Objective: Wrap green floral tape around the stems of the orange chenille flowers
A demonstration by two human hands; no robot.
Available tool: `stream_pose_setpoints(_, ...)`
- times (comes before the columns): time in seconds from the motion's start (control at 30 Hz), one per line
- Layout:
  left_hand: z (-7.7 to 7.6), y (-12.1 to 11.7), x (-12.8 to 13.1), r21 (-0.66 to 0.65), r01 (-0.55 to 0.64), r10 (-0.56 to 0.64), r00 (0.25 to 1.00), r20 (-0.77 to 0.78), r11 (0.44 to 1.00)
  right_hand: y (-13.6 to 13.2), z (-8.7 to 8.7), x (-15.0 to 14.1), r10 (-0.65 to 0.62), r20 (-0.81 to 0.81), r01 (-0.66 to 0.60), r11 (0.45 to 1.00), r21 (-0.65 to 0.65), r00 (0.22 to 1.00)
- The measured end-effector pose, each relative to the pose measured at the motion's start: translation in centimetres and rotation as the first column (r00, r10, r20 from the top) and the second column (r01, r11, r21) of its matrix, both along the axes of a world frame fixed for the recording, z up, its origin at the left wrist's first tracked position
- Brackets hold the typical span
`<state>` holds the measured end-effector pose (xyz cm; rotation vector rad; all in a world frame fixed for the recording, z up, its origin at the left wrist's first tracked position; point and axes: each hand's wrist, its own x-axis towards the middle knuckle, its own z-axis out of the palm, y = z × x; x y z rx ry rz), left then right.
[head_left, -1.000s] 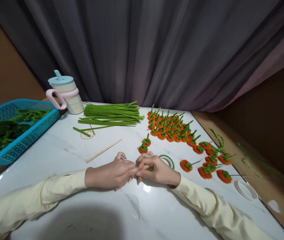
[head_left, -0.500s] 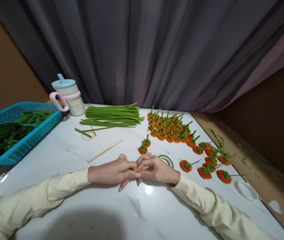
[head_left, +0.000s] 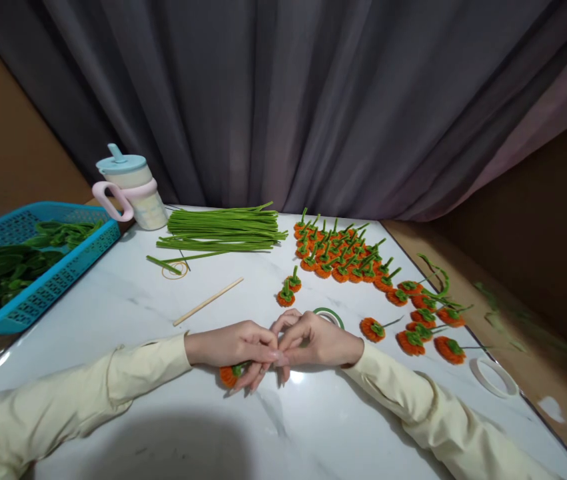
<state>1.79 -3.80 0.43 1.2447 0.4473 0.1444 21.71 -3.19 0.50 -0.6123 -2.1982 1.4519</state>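
Observation:
My left hand (head_left: 238, 347) is closed, with an orange pipe-cleaner persimmon (head_left: 227, 378) showing below its palm; the green top of the fruit runs in under the fingers. My right hand (head_left: 320, 340) meets the left one fingertip to fingertip in a pinch. Whatever lies between the pinched fingers is too small to make out. Just behind the right hand is a roll of green tape (head_left: 332, 316), partly covered. Two small persimmons (head_left: 286, 296) with green stems stand beyond the hands.
Further back lie a bundle of green pipe cleaners (head_left: 223, 227) and many orange persimmons (head_left: 338, 257). A wooden stick (head_left: 208, 301), a rubber band (head_left: 173, 270) and a tumbler (head_left: 136, 193) are to the left, beside a blue basket (head_left: 63, 277) of green leaves. A white tape ring (head_left: 496, 378) sits at right.
The left hand has turned and shifted slightly right, so the orange persimmon beneath it now shows. Both hands remain together at the fingertips.

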Motion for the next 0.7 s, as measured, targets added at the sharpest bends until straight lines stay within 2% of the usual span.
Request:
stream_pose_setpoints(0.13,0.0,0.0,-0.2,0.032,0.117,-0.117,0.993,-0.013,0.993,-0.5,0.2,-0.4,0.071,0.009,-0.071,0.997,0.004,0.997)
stream_pose_setpoints(0.33,0.0,-0.1,-0.3,-0.017,0.215,-0.216,0.975,-0.061,0.976,-1.3,0.7,-0.8,0.149,0.014,-0.149,0.989,0.000,0.989)
stream_pose_setpoints(0.43,0.1,0.0,-0.2,-0.013,0.238,-0.239,0.970,-0.035,0.971,-1.4,0.7,-0.8,0.161,-0.007,-0.162,0.987,-0.013,0.987)
stream_pose_setpoints(0.6,0.4,0.2,-0.1,-0.100,0.245,-0.248,0.969,-0.023,0.964,-1.2,0.7,-1.0,0.176,-0.037,-0.178,0.982,-0.070,0.984)
stream_pose_setpoints(0.7,0.4,0.2,0.0,-0.093,0.268,-0.270,0.963,-0.007,0.959,-1.2,0.8,-1.2,0.188,-0.056,-0.192,0.977,-0.093,0.981)
